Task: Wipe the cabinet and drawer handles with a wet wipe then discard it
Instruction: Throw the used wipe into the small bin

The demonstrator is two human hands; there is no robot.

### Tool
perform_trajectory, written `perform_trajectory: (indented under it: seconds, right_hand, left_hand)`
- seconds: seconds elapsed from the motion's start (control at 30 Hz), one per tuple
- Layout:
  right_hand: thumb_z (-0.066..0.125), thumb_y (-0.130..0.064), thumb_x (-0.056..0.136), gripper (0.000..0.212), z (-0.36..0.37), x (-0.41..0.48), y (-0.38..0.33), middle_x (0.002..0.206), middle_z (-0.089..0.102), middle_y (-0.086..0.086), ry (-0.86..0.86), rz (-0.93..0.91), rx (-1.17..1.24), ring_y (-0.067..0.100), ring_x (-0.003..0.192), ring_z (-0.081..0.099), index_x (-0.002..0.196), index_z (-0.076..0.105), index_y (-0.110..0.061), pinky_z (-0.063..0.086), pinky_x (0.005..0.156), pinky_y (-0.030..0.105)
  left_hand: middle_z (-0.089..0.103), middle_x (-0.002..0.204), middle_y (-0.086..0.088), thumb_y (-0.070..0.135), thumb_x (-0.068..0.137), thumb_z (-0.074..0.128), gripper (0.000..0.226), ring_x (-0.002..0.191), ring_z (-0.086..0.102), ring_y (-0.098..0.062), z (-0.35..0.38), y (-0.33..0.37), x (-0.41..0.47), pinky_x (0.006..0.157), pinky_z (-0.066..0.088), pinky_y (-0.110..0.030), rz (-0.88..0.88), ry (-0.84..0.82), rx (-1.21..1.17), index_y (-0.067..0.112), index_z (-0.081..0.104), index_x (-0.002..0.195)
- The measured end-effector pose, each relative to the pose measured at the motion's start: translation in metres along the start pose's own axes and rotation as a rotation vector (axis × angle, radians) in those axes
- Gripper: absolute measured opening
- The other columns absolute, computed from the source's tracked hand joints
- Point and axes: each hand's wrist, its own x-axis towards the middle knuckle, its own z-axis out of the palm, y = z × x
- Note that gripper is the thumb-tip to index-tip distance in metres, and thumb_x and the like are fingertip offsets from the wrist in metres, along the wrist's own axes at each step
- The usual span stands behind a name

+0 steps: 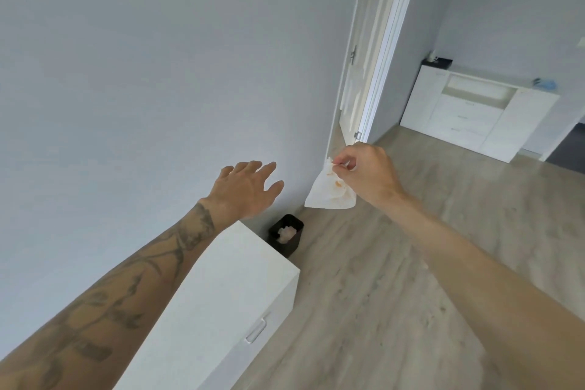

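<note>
My right hand (367,171) pinches the top corner of a white wet wipe (329,191) with orange-brown stains; the wipe hangs in the air. Below and a little left of it, a small black bin (292,242) stands on the floor against the wall, with crumpled paper inside. My left hand (248,188) is spread open and empty, above the far end of a white cabinet (221,301). A metal handle (255,331) shows on the cabinet's front.
A grey wall runs along the left. A white door (364,51) stands ajar ahead. Across the wood floor (395,279), a white sideboard (468,114) with drawers stands against the far wall, with small items on top.
</note>
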Motion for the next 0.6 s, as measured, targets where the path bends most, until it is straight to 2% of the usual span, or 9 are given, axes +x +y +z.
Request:
perform_trajectory:
  seconds: [0.27,0.43,0.53,0.6]
  right_hand:
    - [0.074,-0.014,0.092,0.011,0.008,0.152,0.126,0.088,0.064,-0.016,-0.039,-0.036,0.006,0.01,0.084,0.065,0.094,0.079,-0.024,0.052,0.078,0.032]
    - [0.074,-0.014,0.092,0.012,0.023,0.256,0.214,0.096,0.073,-0.01,-0.094,-0.095,0.051,0.01,0.085,0.069,0.093,0.079,-0.024,0.055,0.081,0.032]
    - [0.073,-0.013,0.093,0.011,0.037,0.312,0.251,0.096,0.071,-0.01,-0.154,-0.143,0.089,0.003,0.077,0.067,0.093,0.079,-0.022,0.052,0.075,0.028]
    - [0.072,-0.012,0.093,0.011,0.051,0.344,0.269,0.096,0.07,-0.01,-0.192,-0.17,0.107,-0.006,0.073,0.064,0.093,0.079,-0.022,0.048,0.068,0.019]
  left_hand:
    - [0.021,0.172,0.0,0.056,0.111,0.026,0.061,0.158,0.02,-0.024,0.018,0.052,0.177,0.129,0.013,-0.044,-0.044,0.022,0.022,0.031,0.021,0.166]
    - [0.023,0.172,0.0,0.057,0.111,0.027,0.061,0.158,0.021,-0.023,0.044,0.087,0.286,0.129,0.014,-0.044,-0.156,0.026,0.032,0.03,0.021,0.166]
    - [0.024,0.171,0.0,0.057,0.111,0.028,0.061,0.157,0.022,-0.023,0.056,0.103,0.338,0.129,0.015,-0.045,-0.232,0.036,0.053,0.03,0.022,0.165]
    - [0.024,0.171,0.001,0.056,0.11,0.029,0.061,0.157,0.023,-0.022,0.062,0.109,0.368,0.129,0.016,-0.045,-0.284,0.038,0.057,0.029,0.024,0.165]
